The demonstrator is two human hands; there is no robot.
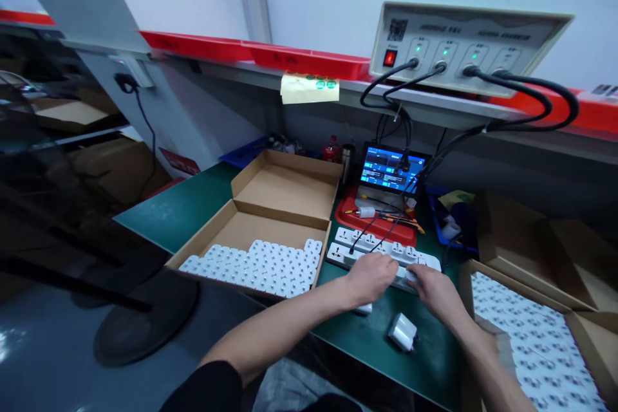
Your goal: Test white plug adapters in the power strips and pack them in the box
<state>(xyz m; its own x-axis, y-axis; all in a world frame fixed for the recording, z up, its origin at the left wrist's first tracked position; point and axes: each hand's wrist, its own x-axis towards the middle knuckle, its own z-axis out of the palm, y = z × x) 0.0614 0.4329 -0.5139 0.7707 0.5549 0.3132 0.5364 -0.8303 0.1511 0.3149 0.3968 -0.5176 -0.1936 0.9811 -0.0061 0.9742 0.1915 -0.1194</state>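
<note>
White plastic forms the near power strip [340, 258], which lies just ahead of you on the green surface [437, 367]. Its long axis runs across your front, slanting so that the right end is somewhat closer to your body than the left one. Behind it, almost parallel, lies the far power strip [385, 246].

Your left hand [371, 279] is over the middle part of the near strip, with its fingers curled; what is under them is hidden, so I cannot tell if they grip something. Your right hand [434, 288] comes from the other side to the right end of this strip, thumb and fingers drawn together at a white block [409, 275]. It seems to be touched, but I cannot tell if it is firmly held. So the right hand is the nearer one to that end, and the left hand to the middle.

On your side of the strip, between your two forearms, one loose charger [402, 331] rests apart from both hands, its metal pins turned to the right. Another white piece [365, 309] shows partly from below your left wrist. Farther left stands the open carton [261, 229] with white chargers [270, 267] in rows.
</note>
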